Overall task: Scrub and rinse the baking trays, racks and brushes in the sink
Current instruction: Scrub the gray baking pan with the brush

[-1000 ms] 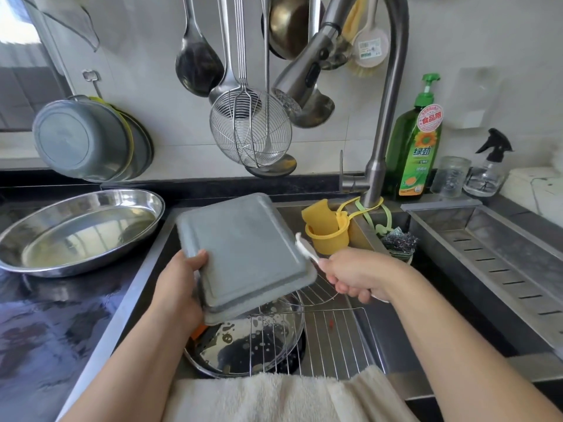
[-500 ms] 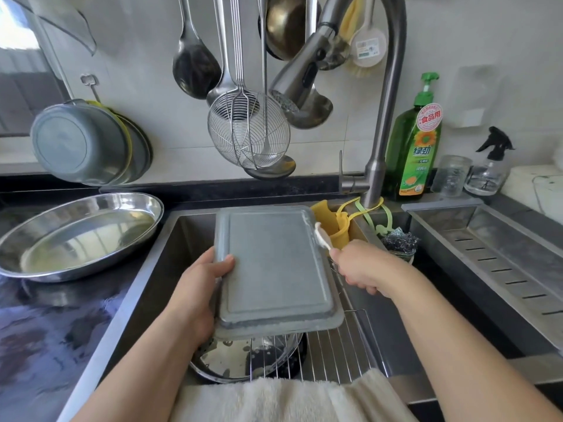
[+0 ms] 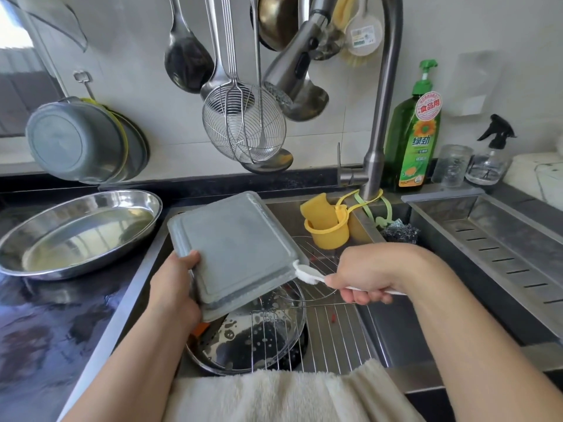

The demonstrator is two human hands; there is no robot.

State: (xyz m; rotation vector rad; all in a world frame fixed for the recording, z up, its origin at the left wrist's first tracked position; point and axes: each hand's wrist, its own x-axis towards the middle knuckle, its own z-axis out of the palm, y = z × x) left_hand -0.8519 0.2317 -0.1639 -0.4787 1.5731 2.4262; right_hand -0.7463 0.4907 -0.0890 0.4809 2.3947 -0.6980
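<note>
My left hand (image 3: pixel 175 284) grips the left edge of a grey rectangular baking tray (image 3: pixel 237 251), held bottom-up and tilted over the sink (image 3: pixel 387 327). My right hand (image 3: pixel 368 275) holds a white brush (image 3: pixel 306 274) by its handle, and the bristles touch the tray's right front corner. Below the tray lie a wire rack (image 3: pixel 329 336) and a round soapy metal pan (image 3: pixel 243 339) in the sink. The faucet head (image 3: pixel 292 62) hangs above, with no water visible.
A shiny oval metal dish (image 3: pixel 76 236) sits on the wet dark counter at left. A yellow sponge in a yellow cup (image 3: pixel 327 226) hangs by the faucet base. Green dish soap bottle (image 3: pixel 412 138) and spray bottle (image 3: pixel 490 153) stand behind. A drain tray (image 3: pixel 493 239) lies right; a towel (image 3: pixel 274 394) covers the front edge.
The tray has turned from lying square to tilted, its far end swinging left. The brush has slid from the tray's far right corner down to its near right corner.
</note>
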